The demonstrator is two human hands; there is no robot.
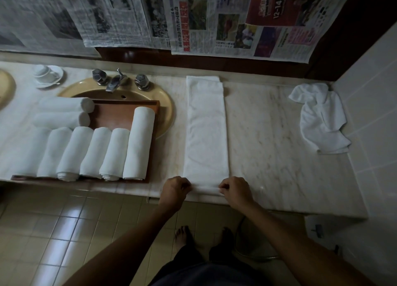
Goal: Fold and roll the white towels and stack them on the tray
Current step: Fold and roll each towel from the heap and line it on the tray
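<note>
At towel's (205, 131) near end, both hands

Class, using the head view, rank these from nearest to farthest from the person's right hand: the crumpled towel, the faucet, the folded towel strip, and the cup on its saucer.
From the right hand:
1. Folded towel strip: its near end is pinched in the hand.
2. Crumpled towel: right, by the tiled wall.
3. Faucet: back left, over the sink.
4. Cup: far left, on its saucer.
</note>
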